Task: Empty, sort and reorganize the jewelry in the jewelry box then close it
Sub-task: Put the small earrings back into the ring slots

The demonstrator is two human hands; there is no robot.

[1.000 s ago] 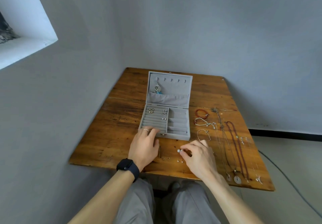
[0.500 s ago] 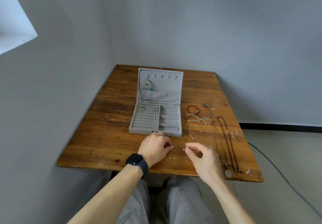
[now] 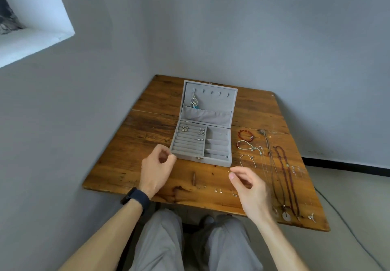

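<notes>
There is one camera. It sits on the person's head and looks forward and down, and it sees very wide. The wooden table (image 3: 137, 144) fills the middle of the view. The open jewelry box (image 3: 213, 161) sits a little way off, past the hands. The left hand (image 3: 157, 170) and the right hand (image 3: 249, 188) are close to the camera, and both arms come up from the bottom edge. It is near enough to show a thin earring pin (image 3: 228, 171) pinched in the right hand. The grey trousers (image 3: 160, 245) are right under the camera. A white window ledge (image 3: 31, 38) shows in the top left corner. The floor (image 3: 358, 186) shows at the right.
</notes>
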